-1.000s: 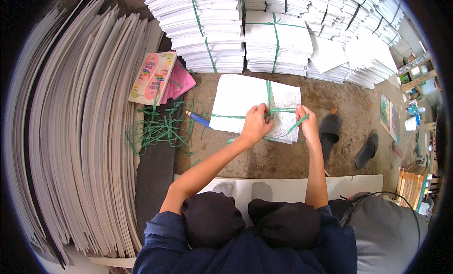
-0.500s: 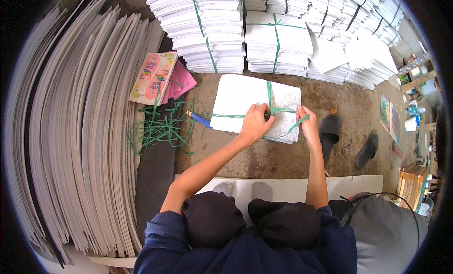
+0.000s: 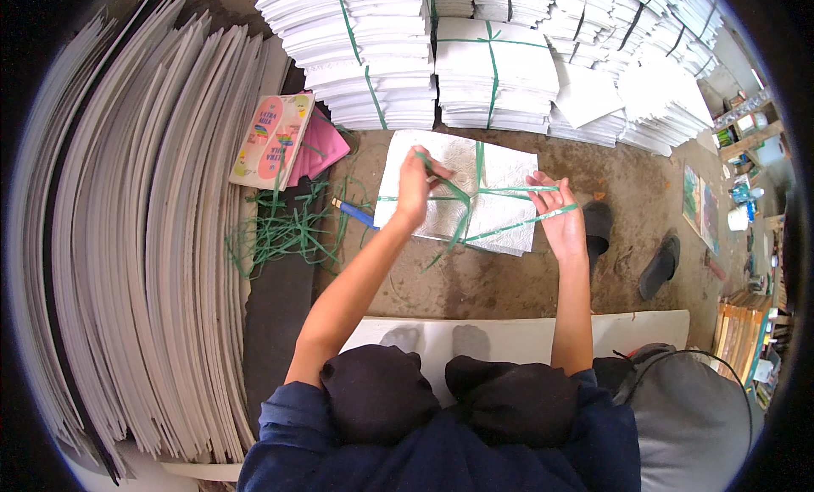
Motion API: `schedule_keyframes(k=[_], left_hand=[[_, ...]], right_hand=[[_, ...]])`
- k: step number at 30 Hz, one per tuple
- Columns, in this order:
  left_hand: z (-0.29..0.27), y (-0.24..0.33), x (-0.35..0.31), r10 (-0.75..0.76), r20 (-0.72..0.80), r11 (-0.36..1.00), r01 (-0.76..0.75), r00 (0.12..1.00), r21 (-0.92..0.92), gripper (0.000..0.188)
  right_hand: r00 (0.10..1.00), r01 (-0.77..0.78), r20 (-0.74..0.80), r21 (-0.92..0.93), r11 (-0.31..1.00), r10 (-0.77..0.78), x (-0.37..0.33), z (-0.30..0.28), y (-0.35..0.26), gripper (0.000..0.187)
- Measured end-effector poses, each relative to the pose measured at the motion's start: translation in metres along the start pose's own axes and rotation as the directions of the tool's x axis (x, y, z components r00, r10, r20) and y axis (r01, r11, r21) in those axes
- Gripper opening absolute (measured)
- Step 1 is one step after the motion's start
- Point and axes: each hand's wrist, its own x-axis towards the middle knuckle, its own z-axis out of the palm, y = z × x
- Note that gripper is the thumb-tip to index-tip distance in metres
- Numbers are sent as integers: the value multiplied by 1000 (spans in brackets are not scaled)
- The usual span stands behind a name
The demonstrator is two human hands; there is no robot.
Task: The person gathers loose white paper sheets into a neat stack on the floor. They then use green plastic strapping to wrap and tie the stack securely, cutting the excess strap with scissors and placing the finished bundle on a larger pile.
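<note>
While left fingers (image 3: 414,165) and right fingers (image 3: 542,201) hold twine (image 3: 480,166), paper (image 3: 502,212) lies on stained floor (image 3: 509,284) near tied stacks (image 3: 462,81).

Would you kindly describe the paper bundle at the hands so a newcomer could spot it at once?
Along the top of the view stand tall white paper stacks. Before them, on brown floor, lies a low white paper bundle. Unlike them, it has the left hand over it and the right hand at its right edge, green twine running to both.
</note>
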Motion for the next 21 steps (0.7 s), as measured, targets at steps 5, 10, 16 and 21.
schedule_keyframes(k=[5, 10, 16, 21], left_hand=[[-8, 26, 7, -59, 43, 995, 62, 997, -77, 15], [-29, 27, 10, 169, 169, 954, -204, 971, 218, 17], [-73, 43, 28, 327, -26, 838, -277, 945, 470, 33], [-114, 60, 29, 164, -273, 982, -184, 948, -49, 35]], right_hand=[[979, 47, 195, 76, 996, -61, 5, -13, 0, 34], [926, -35, 375, 185, 982, -38, 10, -16, 7, 27], [921, 313, 339, -937, 152, 193, -32, 2, -20, 13], [862, 305, 270, -952, -14, 428, -67, 0, -13, 12]])
